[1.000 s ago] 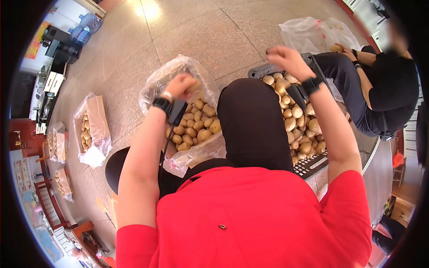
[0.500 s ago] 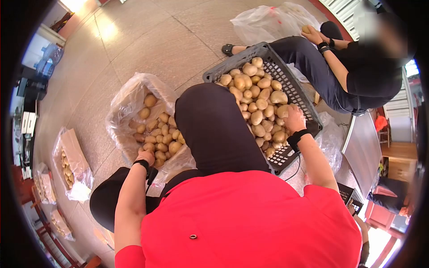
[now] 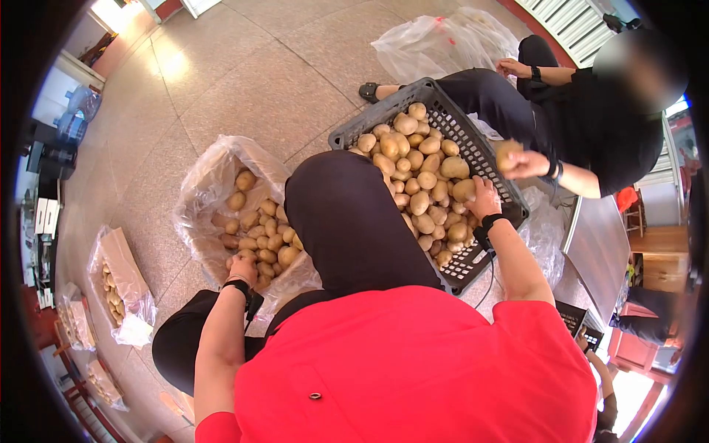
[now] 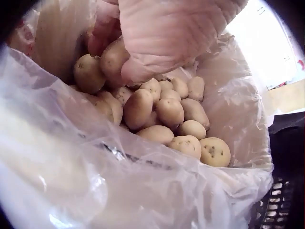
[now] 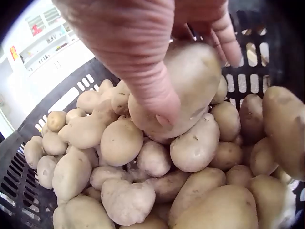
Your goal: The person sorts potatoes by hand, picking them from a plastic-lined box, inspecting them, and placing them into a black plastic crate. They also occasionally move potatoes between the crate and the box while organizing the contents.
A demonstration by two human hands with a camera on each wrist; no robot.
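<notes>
My left hand (image 3: 242,272) reaches into the near end of a plastic-lined box (image 3: 198,193) holding many potatoes. In the left wrist view, its thumb and fingers close around a potato (image 4: 113,59) at the liner's side. My right hand (image 3: 484,198) is inside the right edge of a black slotted crate (image 3: 509,166), heaped with potatoes of mixed sizes. Its thumb lies across a large potato (image 5: 193,86) and the fingers go round the far side, partly hidden. Smaller potatoes (image 5: 121,142) lie directly beneath.
Another person (image 3: 613,125) sits at the right, one hand holding a potato (image 3: 508,155) by the crate's edge. A clear plastic bag (image 3: 421,48) lies beyond. Lined boxes of potatoes (image 3: 122,269) stand on the floor at left. My knee (image 3: 340,214) stands between box and crate.
Both my hands came down from mid-air, the left into the box, the right onto a large potato in the crate. The other person's hand has brought a potato toward the crate.
</notes>
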